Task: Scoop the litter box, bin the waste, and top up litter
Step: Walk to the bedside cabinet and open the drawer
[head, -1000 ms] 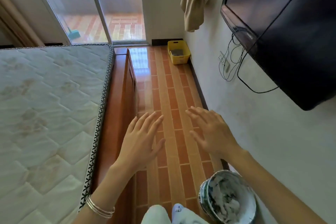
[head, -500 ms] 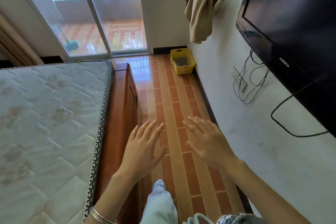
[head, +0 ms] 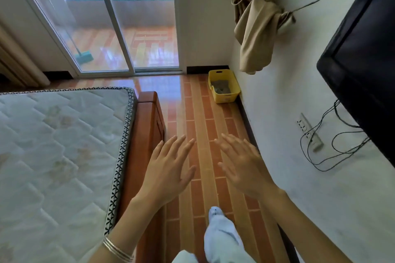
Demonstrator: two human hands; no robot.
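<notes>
- Yellow plastic litter box at the far end of the floor, pushed into the corner against the right wall and its dark skirting, probably to stay out of the walkway; grey litter inside, any clumps too small to tell.
- Well apart from both hands; no scoop, bin or litter bag in view, so by the look of it only the approach under way, with no scooping begun.
- Near the middle, left hand flat, fingers straight and spread, palm down, holding nothing; thin bangles on the wrist.
- Just beside it, right hand likewise spread and empty; both raised ahead of the body over the floor, apparently kept free for the job at the box.
- Below the hands, one foot in pale covering, pointing along the tiles towards the box.
- Red-brown tiled floor forming a narrow aisle between the wooden bed frame with its bare mattress on the left and the white wall on the right.
- On that wall: dark television near right, cables drooping to a power strip, beige cloth hung farther along.
- Far left, glass sliding door onto a balcony, mop outside.
</notes>
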